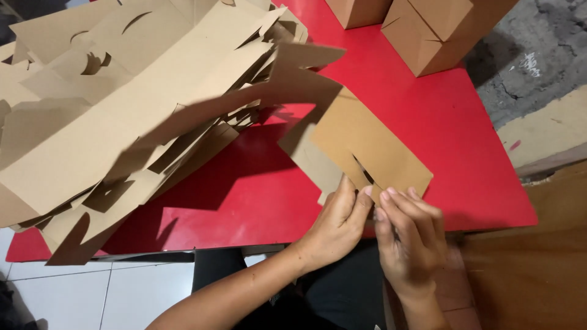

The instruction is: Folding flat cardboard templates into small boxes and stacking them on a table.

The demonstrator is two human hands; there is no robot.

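Both hands meet at the near edge of a red worktop [428, 116]: left hand [338, 223] and right hand [408, 235] pinch a flat brown cardboard blank [373, 146]. Flattened cardboard sheets [110, 116] are piled left, folded boxes [437, 33] stand far right, white floor tiles [104, 293] below.

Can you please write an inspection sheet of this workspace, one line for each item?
Surface: red table, partly covered.
Job's things: flat brown cardboard piece with a slit, lying at the table's near edge.
Clutter: big pile of flat cardboard cutouts on the left; two folded cardboard boxes at the far edge.
Grippers: left hand and right hand, fingers pinching the cardboard piece's near edge.
Cables: nothing seen.
Surroundings: white floor tiles below, grey concrete floor at right, wooden board at lower right.
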